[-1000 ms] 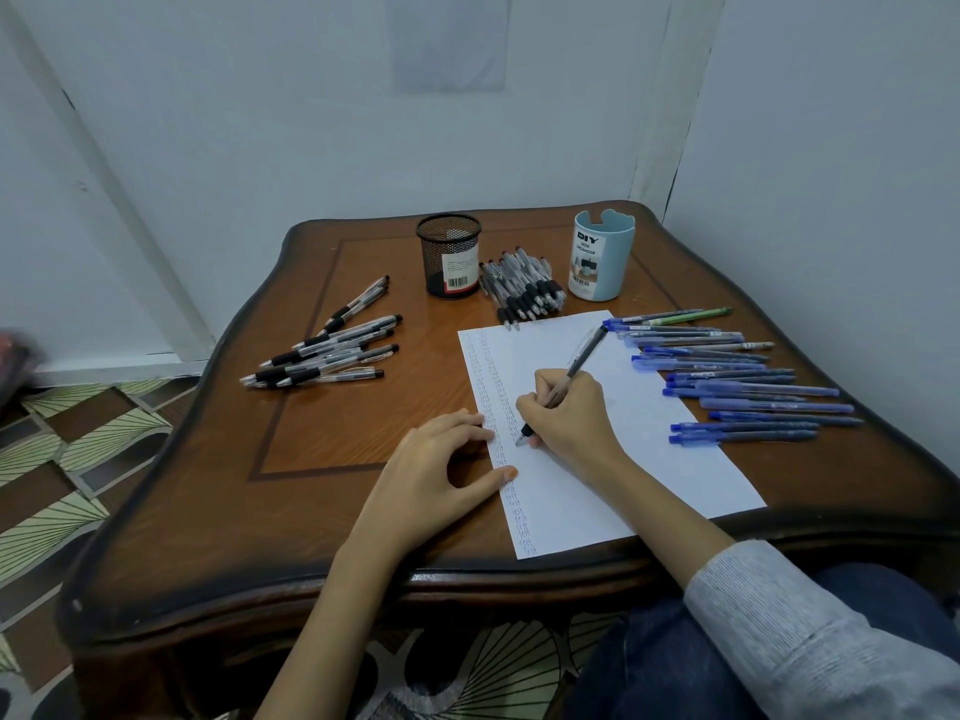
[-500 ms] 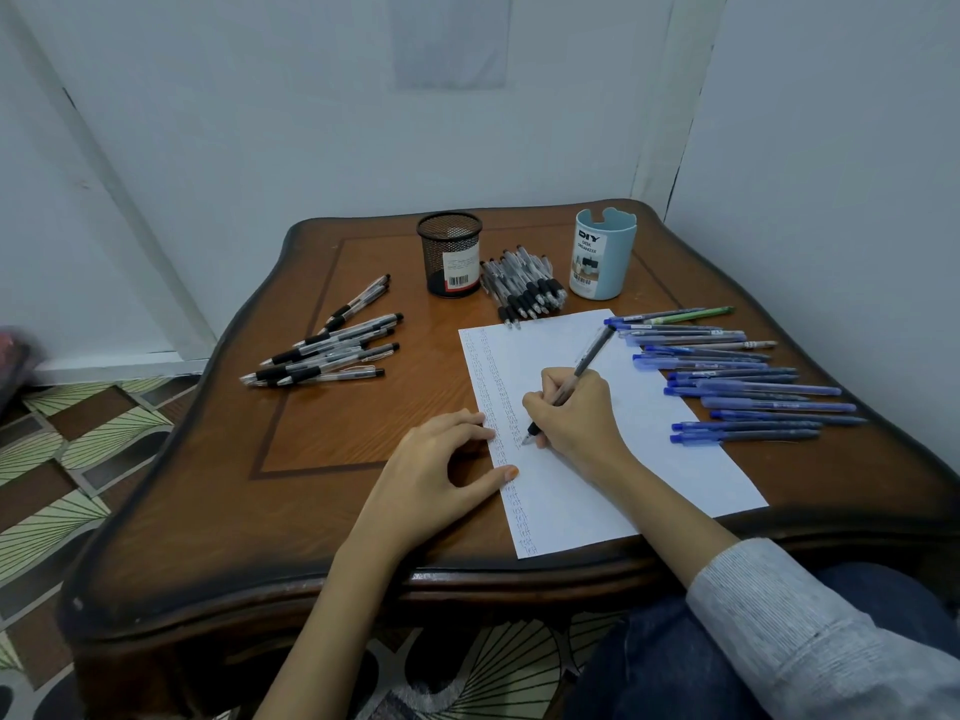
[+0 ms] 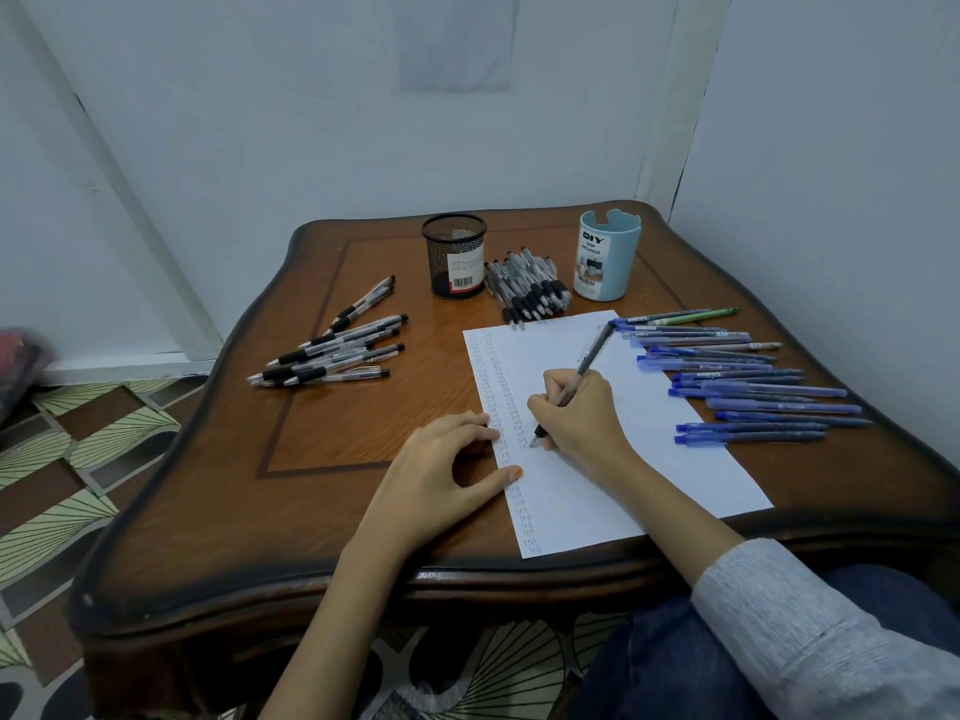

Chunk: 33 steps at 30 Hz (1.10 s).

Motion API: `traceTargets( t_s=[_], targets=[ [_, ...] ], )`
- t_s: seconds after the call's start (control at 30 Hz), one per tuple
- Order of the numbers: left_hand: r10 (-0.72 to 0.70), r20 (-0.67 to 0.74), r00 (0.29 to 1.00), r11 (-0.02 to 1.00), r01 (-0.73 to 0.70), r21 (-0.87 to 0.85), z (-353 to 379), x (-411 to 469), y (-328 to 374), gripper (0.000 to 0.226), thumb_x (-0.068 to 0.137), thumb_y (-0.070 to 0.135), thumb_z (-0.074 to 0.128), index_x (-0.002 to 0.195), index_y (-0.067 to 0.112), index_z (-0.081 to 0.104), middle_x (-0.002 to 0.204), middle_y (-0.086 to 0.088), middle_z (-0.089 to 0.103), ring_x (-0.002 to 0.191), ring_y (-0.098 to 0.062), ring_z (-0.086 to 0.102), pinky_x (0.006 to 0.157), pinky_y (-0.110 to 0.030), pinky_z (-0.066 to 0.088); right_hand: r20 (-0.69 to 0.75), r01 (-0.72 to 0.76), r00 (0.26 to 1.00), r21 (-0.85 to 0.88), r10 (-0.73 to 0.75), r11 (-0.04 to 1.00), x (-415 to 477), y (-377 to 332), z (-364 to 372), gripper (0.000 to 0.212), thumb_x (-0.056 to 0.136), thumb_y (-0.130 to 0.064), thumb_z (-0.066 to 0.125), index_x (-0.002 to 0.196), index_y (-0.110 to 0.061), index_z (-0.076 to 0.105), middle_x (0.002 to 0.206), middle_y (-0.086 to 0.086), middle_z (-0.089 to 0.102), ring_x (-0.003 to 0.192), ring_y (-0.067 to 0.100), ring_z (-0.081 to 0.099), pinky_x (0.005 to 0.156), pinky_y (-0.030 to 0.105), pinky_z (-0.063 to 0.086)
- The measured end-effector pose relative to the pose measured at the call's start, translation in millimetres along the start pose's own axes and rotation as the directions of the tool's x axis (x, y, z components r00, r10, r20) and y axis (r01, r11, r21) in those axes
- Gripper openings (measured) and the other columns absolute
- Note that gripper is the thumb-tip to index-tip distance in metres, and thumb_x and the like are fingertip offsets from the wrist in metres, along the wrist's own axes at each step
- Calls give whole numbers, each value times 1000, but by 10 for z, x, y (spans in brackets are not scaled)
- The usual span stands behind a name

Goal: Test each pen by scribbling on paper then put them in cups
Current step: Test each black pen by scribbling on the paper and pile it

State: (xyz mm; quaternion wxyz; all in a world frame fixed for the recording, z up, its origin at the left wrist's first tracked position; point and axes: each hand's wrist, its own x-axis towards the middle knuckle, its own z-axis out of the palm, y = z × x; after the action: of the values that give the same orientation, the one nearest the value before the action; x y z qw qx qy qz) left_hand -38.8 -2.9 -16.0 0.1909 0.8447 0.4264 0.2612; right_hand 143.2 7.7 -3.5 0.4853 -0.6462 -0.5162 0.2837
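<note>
Nearest to the camera, at the lower right of the frame, the grey sleeve (image 3: 810,626) leads up to the right hand (image 3: 582,418). Its fingers are curled round a dark pen (image 3: 588,365) in a writing grip, and the tip touches the paper (image 3: 654,459) at the lower end of the second column of small marks. Compared with one second ago very little has changed — the tip has crept only slightly to the right, and the barrel leans toward the upper right as before. So I judge that the scribble test of this pen is in progress, not finished. The left hand (image 3: 436,475), in the lower middle of the frame, has not moved: it holds nothing, its fingers are relaxed and a little bent, and the thumb tip and fingertips rest at the left edge of the sheet, probably to keep it from sliding on the bench (image 3: 322,423). Further up, the rows of blue pens (image 3: 753,392) right of the paper and the fan of black-grip pens (image 3: 332,350) at the left lie as they lay before, and so does the bundle of pens (image 3: 527,291) between the two cups. At the far edge the mesh cup (image 3: 454,257) and the blue cup (image 3: 608,257) stand upright, and no pen sticks out of either — the putting away seems not yet begun.
</note>
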Motion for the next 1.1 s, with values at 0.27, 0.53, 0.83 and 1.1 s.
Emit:
traceTargets(
  t_s=[0.27,0.53,0.83,1.1],
  targets=[
    [-8,-1,1000,1000,8,-5,1,4,-9,53,80,59,62,122,27,62,135,15,52,125,5,41,108,-29,33,-28,-1,1000,-14,1,1000,5,11,13,30,88,-2,60,64,-3,43,60,15,45,43,12,56,40,15,44],
    [-13,-6,1000,1000,13,-26,2,8,-23,65,73,74,51,119,29,64,131,17,54,123,6,44,107,-34,38,123,-220,975,378,187,899,37,-73,-112,24,98,-50,38,97,-27,45,50,-4,47,39,5,37,39,18,30],
    [-30,10,1000,999,30,-39,-23,6,4,61,74,71,57,119,30,64,131,18,54,122,7,43,106,-31,38,67,-65,997,347,44,936,-19,-61,-148,29,99,-39,45,103,-19,66,50,3,49,39,9,40,37,19,35],
    [-52,52,997,996,55,-67,-39,38,-7,56,73,69,60,116,33,64,127,24,53,118,9,45,103,-26,39,-23,92,996,244,-90,965,-77,-69,-139,16,96,-35,54,93,-24,65,47,1,52,35,8,40,36,17,35]
  ],
)
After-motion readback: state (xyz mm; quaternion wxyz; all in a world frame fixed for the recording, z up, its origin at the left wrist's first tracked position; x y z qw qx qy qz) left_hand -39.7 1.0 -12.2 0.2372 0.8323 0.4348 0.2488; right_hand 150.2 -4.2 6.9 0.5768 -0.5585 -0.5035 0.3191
